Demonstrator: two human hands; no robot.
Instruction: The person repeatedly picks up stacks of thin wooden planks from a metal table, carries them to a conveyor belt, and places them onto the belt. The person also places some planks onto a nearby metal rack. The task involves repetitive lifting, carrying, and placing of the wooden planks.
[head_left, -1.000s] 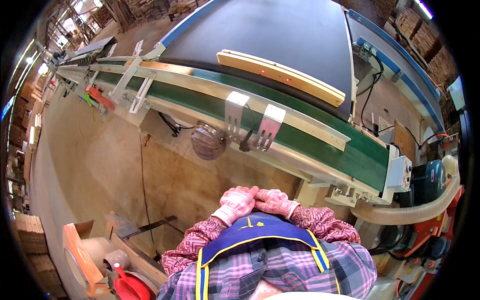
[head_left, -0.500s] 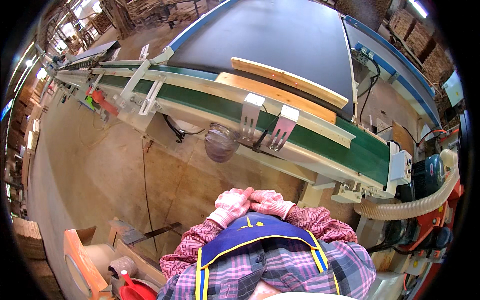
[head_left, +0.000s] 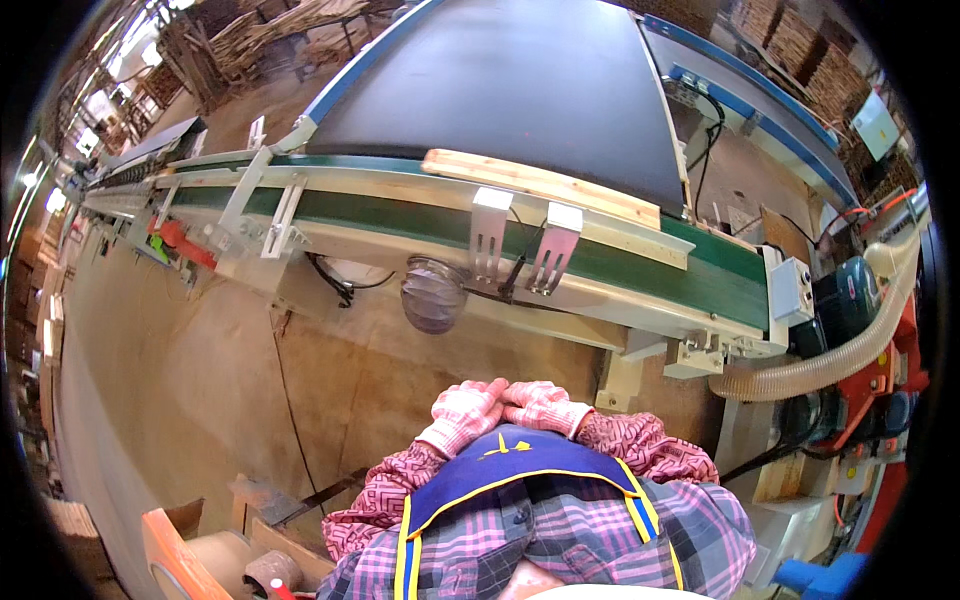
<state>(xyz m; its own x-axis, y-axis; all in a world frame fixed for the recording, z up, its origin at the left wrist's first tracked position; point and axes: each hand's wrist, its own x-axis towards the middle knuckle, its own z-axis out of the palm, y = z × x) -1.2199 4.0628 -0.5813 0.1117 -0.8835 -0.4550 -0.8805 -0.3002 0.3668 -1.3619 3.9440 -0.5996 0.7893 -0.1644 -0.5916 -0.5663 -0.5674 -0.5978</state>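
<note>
My left hand [head_left: 466,408] and my right hand [head_left: 543,407] wear pink-and-white checked gloves. They meet in front of my blue apron [head_left: 510,458], fingertips touching, with the fingers drawn together. Nothing shows in either hand. Patterned sleeves cover both forearms. Beyond the hands, a long green conveyor belt [head_left: 640,262] runs across in a cream frame. A pale wooden board [head_left: 545,186] lies along its far side, by the lower end of a wide black belt [head_left: 490,85]. Both hands are apart from the conveyor and the board.
Two slotted metal brackets [head_left: 490,235] and a grey flexible duct [head_left: 433,295] sit at the conveyor's near side. A control box [head_left: 790,292], a motor [head_left: 848,300] and a ribbed hose [head_left: 800,382] stand right. A wooden frame with rolls [head_left: 215,558] is lower left.
Two boards showed side by side earlier; now only one shows, at the lower end of the black belt. The view has shifted slightly. My hands keep their joined pose.
</note>
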